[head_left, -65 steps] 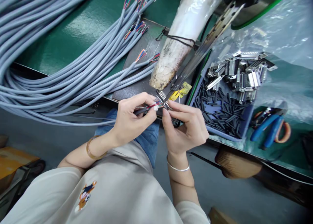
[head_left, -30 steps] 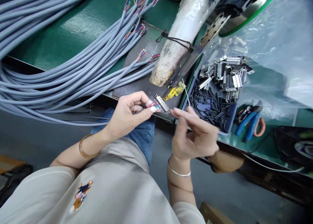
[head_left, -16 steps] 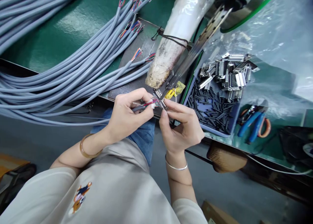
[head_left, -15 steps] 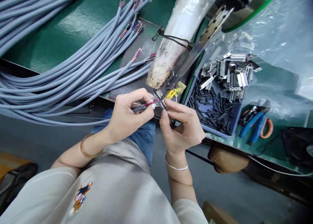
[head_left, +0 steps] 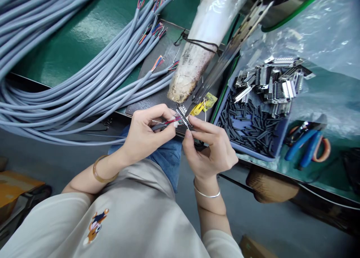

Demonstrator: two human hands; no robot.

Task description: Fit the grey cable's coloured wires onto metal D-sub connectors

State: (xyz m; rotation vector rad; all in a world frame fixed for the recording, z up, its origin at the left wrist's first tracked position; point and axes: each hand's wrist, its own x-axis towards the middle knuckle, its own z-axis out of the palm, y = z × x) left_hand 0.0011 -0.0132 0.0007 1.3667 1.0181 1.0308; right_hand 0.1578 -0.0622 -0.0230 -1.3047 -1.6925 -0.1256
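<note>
My left hand (head_left: 150, 129) is closed in a pinch on the end of a grey cable (head_left: 158, 127), whose thin red and other coloured wires (head_left: 172, 120) fan out toward a metal multi-pin connector (head_left: 182, 113). With thumb and index finger my right hand (head_left: 209, 145) pinches a thin whitish wire (head_left: 187, 126) at the connector's near side. Its other fingers are curled, and the index fingertip is close beside the connector. A soldering iron (head_left: 215, 75) slants down from the upper right, its tip end just above the connector. Beside it lies a yellow clip-like piece (head_left: 199, 108).
Many grey cables (head_left: 84, 89) with stripped ends spread over the left of the green bench (head_left: 45, 68). A white plastic-wrapped tube (head_left: 197, 44) reaches down to the work. At right, a blue bin (head_left: 254, 155) holds black sleeves and metal connectors, beside blue-handled pliers (head_left: 302, 145).
The view has turned slightly, so the bin and pliers appear further right. The connector shows more clearly between my hands. Both hands keep their grips, with only slight movement.
</note>
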